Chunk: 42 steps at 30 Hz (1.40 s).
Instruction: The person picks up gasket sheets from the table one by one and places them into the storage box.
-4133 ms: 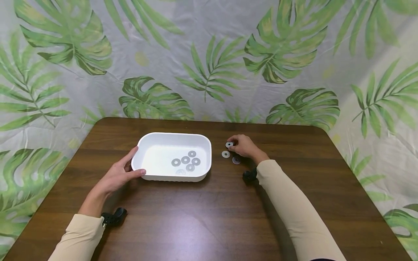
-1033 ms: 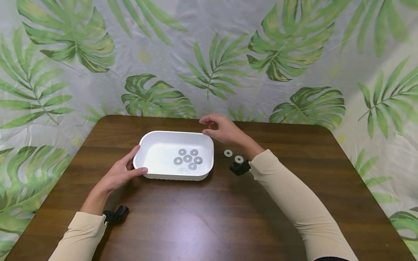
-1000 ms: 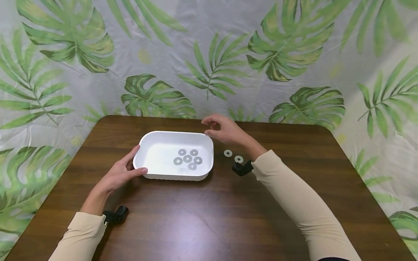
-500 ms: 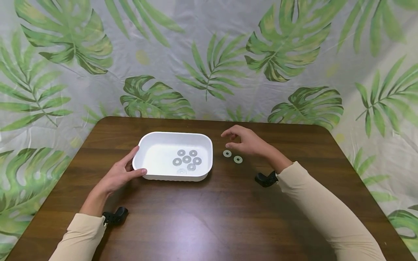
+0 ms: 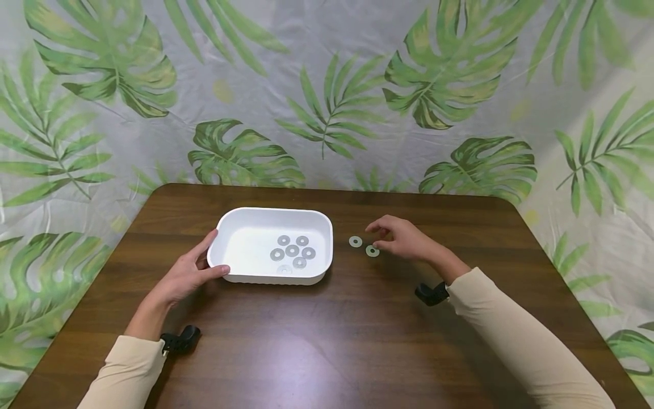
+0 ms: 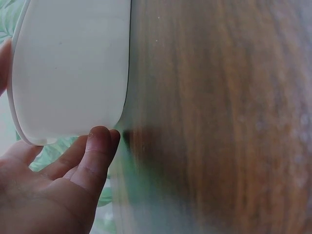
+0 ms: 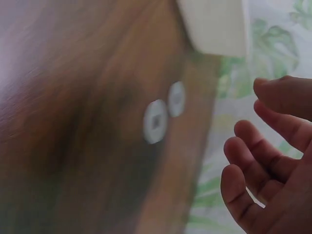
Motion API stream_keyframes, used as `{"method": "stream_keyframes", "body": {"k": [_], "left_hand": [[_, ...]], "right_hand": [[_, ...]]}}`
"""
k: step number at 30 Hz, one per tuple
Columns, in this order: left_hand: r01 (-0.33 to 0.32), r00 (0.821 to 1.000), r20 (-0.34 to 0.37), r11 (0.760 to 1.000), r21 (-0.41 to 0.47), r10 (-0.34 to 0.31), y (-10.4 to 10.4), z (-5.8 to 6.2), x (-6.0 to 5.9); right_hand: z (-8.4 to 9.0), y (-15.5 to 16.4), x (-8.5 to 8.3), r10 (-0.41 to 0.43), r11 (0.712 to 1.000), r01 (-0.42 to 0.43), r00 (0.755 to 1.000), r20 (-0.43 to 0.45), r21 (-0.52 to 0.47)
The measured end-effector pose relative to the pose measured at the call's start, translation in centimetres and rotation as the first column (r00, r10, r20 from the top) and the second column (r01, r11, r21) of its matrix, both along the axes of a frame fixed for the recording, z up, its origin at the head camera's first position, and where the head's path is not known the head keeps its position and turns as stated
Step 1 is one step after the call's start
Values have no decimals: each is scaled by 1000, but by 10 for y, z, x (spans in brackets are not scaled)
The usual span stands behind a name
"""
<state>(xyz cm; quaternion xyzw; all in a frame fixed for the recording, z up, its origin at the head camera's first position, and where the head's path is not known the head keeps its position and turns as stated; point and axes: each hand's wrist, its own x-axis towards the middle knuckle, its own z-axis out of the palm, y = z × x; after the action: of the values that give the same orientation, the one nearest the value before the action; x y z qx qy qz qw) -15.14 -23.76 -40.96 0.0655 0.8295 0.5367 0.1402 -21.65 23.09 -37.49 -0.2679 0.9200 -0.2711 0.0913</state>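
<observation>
A white plastic tray [image 5: 245, 255] stands on the table with several flat metal washers [image 5: 292, 250] lying in its right half. My left hand [image 5: 186, 275] grips the tray's left end, thumb over the front rim and fingers against the end wall; the left wrist view shows fingertips [image 6: 100, 139] touching that wall. Two more washers lie flat on the table right of the tray, a left washer [image 5: 355, 241] and a right washer [image 5: 372, 251]. Just above the right washer hovers my right hand [image 5: 406, 237], fingers loosely bent with nothing between them. In the right wrist view it is apart from both washers.
The brown wooden table [image 5: 306, 335] has rounded far corners. Behind its far edge hangs a leaf-patterned cloth [image 5: 327, 102]. Each wrist wears a black camera, such as the left wrist camera [image 5: 181, 339].
My right hand earlier pinched a washer; it went over the tray's far right corner, and one more washer now lies inside. It has since come back right and nearer. My left hand stays put.
</observation>
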Motion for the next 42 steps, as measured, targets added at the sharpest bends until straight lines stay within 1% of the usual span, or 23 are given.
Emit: {"method": "stream_keyframes", "body": {"k": [6, 9, 15, 19, 24, 27, 32, 36, 42], "left_hand": [[0, 1000, 2, 1000, 10, 0, 0, 0, 1], [-1, 1000, 0, 1000, 12, 1, 0, -1, 2], [2, 1000, -8, 1000, 21, -2, 1, -2, 1], [4, 1000, -13, 1000, 25, -3, 0, -1, 1], [8, 1000, -21, 1000, 17, -7, 0, -1, 0], [7, 1000, -21, 1000, 8, -7, -1, -2, 0], [2, 1000, -17, 1000, 8, -2, -1, -3, 0], [0, 1000, -13, 1000, 8, 0, -1, -3, 0], [1, 1000, -6, 1000, 14, -1, 0, -2, 0]], "right_hand": [[-23, 9, -5, -4, 997, 5, 1000, -18, 78], [-31, 11, -7, -25, 997, 27, 1000, -16, 79], [-41, 12, -7, -43, 997, 41, 998, 34, 59], [-46, 8, -10, -37, 995, 37, 999, 4, 87], [-50, 2, -14, -48, 991, 54, 998, -46, 124], [-50, 0, -16, -51, 990, 56, 998, -42, 132], [-48, -4, -17, -58, 986, 58, 998, -9, 155], [-47, -5, -18, -68, 984, 68, 998, -7, 164], [-47, -4, -18, -62, 988, 62, 998, -7, 138]]}}
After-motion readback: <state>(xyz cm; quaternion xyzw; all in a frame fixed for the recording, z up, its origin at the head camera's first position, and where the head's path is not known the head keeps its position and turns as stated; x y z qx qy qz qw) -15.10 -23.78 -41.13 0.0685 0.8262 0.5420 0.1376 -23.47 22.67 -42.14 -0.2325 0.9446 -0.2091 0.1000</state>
